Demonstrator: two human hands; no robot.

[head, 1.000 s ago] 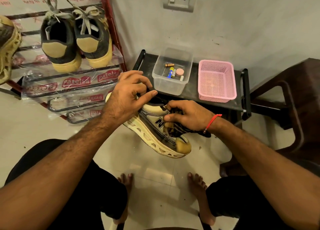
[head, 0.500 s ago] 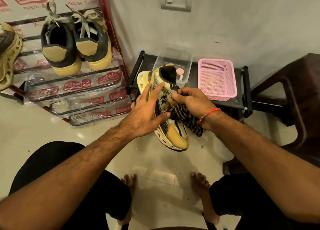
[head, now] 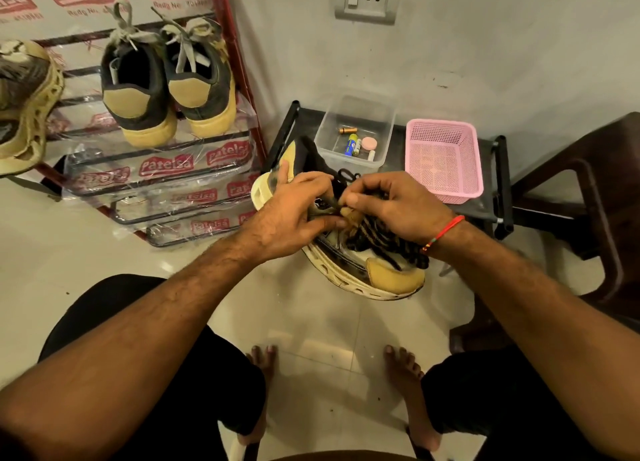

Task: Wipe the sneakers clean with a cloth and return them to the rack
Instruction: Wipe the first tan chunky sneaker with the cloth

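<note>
At the far left, one tan sneaker (head: 24, 107) sits on the rack (head: 239, 79), partly cut off by the frame edge. Beside it on the same rack stands a dark pair with yellow heels (head: 166, 89), heels toward you. Plastic wrap printed with red labels covers the lower bars.

In the middle, you hold the sneaker (head: 384, 273) in the air above the floor, its toe toward you and to the right. Your left hand (head: 294, 214) wraps over its upper near the heel, fingers curled round it. Your right hand (head: 398, 207) has its grip clamped on the striped cloth (head: 377, 235), bunched against the laces.

Behind your hands, a low black shelf (head: 485, 211) carries a clear tub (head: 353, 128) with batteries in it. To its right stands a pink basket (head: 443, 159). A dark chair (head: 588, 190) stands at the far right.
</note>
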